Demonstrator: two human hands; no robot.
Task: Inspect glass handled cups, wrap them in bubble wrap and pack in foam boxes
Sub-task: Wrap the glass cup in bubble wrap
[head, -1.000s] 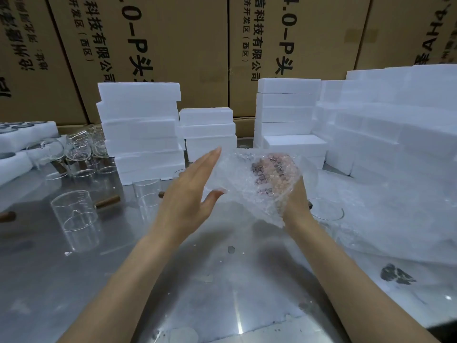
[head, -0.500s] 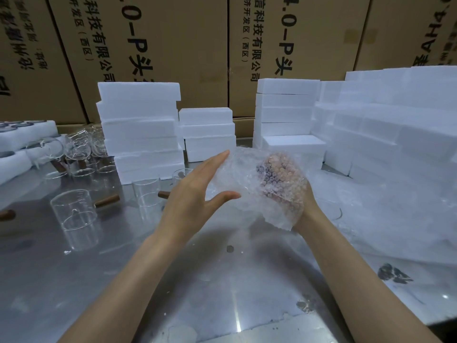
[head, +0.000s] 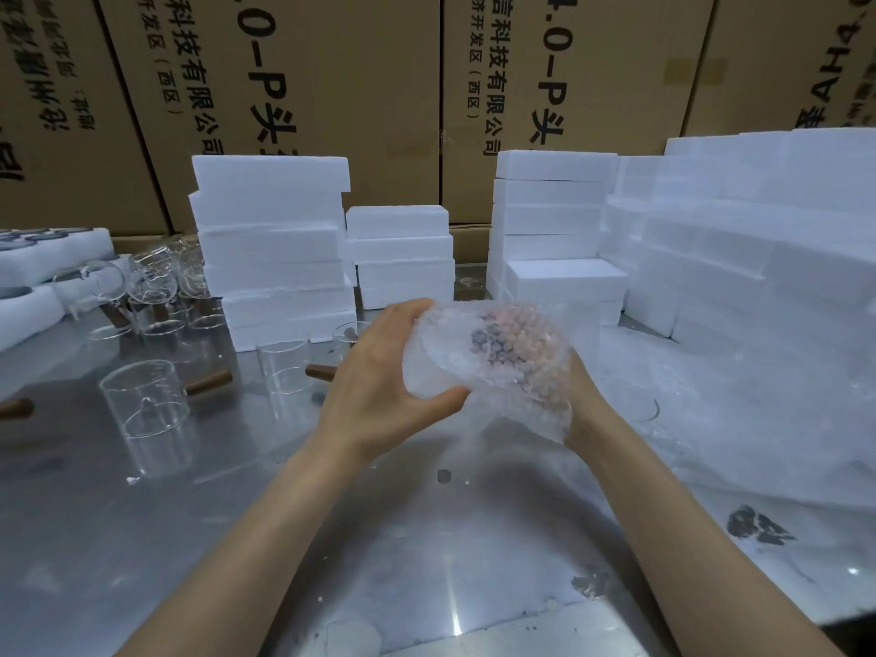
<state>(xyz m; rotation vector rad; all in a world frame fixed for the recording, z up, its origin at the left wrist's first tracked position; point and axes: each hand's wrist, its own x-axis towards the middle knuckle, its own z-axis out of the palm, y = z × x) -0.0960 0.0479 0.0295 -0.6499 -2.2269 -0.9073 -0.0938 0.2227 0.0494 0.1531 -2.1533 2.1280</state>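
Note:
A bundle of bubble wrap (head: 493, 358) is held above the metal table (head: 237, 538) between both hands; the cup inside is mostly hidden by the wrap. My left hand (head: 379, 381) grips its left side, thumb under the bundle and fingers curled over the top. My right hand (head: 576, 395) holds it from behind and below, its fingers showing faintly through the bubbles. Bare glass cups with wooden handles stand on the table to the left, one near (head: 147, 405), one further back (head: 284, 372), and a cluster (head: 156, 296) at the far left.
Stacks of white foam boxes rise at the back left (head: 275, 248), the back middle (head: 400, 256) and the back right (head: 554, 220), with a larger pile (head: 758, 239) on the right. Sheets of bubble wrap (head: 734, 419) lie on the right. Cardboard cartons (head: 332, 87) form the back wall.
My left hand moved from flat and open beside the wrap to gripping the bundle's left side. The bundle has been folded tighter and sits slightly lower.

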